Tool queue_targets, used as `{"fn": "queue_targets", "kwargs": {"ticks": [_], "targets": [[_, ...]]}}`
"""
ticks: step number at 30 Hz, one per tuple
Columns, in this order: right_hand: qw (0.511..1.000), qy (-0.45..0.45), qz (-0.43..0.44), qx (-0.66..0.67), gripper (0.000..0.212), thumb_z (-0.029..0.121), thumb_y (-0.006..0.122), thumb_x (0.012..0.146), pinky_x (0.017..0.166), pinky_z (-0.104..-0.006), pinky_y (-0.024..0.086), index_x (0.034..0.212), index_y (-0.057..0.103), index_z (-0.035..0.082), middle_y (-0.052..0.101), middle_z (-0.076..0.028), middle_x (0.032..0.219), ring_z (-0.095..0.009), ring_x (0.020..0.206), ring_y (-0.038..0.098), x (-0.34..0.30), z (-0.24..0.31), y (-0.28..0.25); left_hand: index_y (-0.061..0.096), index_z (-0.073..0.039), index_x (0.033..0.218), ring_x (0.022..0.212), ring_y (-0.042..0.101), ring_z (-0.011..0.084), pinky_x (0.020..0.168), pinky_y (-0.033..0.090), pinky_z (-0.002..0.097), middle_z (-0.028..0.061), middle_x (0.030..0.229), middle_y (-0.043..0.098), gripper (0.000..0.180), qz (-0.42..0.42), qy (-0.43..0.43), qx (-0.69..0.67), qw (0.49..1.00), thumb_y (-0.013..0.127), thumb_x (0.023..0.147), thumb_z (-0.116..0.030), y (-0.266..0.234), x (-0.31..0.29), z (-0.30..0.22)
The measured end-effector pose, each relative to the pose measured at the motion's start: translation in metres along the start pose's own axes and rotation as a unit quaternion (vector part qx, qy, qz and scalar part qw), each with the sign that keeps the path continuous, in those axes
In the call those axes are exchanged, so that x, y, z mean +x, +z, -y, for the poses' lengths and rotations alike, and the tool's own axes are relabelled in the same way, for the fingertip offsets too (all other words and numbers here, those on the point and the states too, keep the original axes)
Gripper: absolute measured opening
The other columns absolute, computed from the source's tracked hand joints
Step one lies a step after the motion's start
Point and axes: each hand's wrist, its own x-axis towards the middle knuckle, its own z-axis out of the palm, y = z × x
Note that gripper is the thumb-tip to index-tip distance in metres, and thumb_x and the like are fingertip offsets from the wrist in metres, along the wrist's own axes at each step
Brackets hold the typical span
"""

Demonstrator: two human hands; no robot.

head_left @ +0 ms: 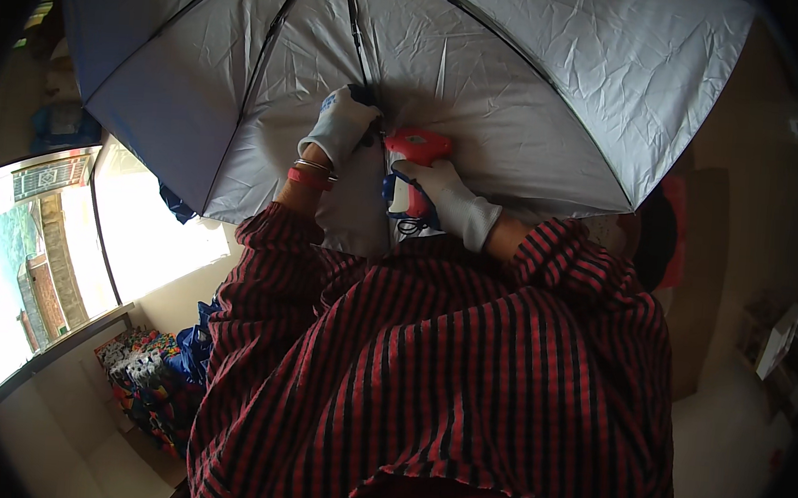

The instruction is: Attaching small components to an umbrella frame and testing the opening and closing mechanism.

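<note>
Shirt (436,381) cut off; right fingers (414,170) grip red tool (419,144); left fingers (366,110) part-hidden, can't tell hold

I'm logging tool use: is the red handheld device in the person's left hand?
No, the gloved right hand grips the red handheld device.

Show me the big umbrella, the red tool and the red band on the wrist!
Umbrella (457,77): head view, on the silvery-grey cloth between two ribs.
Red tool (419,145): head view, on its red top end.
Red band (312,179): head view, on the middle of its visible strip.
</note>
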Motion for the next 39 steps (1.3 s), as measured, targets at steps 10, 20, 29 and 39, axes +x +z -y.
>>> {"fn": "queue_targets", "kwargs": {"ticks": [10,20,29,39], "targets": [[0.997,0.025,0.027,-0.064,0.048,0.029,0.075,0.08,0.062,-0.0357,0.054,0.111,0.056,-0.003,0.066,-0.011,0.093,-0.022,0.079,0.067,0.003,0.015,-0.013,0.065,0.004,0.088,0.055,0.064,0.0178,0.049,0.052,0.0313,0.0105,0.069,0.065,0.022,0.006,0.001,0.04,0.999,0.071,0.078,-0.015,-0.005,0.0,-0.013],[0.994,0.084,0.069,0.02,0.045,0.029,0.072,0.082,0.067,-0.0326,0.054,0.114,0.057,0.002,0.064,-0.007,0.095,-0.017,0.078,0.064,-0.009,0.025,-0.011,0.063,0.002,0.089,0.049,0.062,0.0196,0.044,0.049,0.0304,0.0107,0.066,0.064,0.016,0.025,0.019,0.013,0.999,0.066,0.083,-0.012,-0.007,0.005,-0.004],[0.997,0.002,0.026,-0.079,0.042,0.029,0.071,0.083,0.067,-0.0318,0.05,0.112,0.059,0.0,0.063,-0.005,0.091,-0.013,0.077,0.061,-0.006,0.015,-0.011,0.065,0.002,0.088,0.047,0.06,0.018,0.041,0.047,0.0297,0.0096,0.065,0.065,0.018,0.036,0.053,0.031,0.997,0.067,0.082,-0.014,-0.011,0.018,0.015],[0.996,0.001,0.06,-0.063,0.04,0.026,0.072,0.081,0.065,-0.0346,0.053,0.108,0.061,-0.002,0.066,-0.008,0.087,-0.018,0.072,0.065,0.007,0.016,-0.023,0.067,0.003,0.089,0.05,0.062,0.0169,0.043,0.048,0.0289,0.0104,0.068,0.066,0.021,0.033,0.036,0.0,0.999,0.069,0.08,-0.016,-0.006,0.019,0.011]]}}
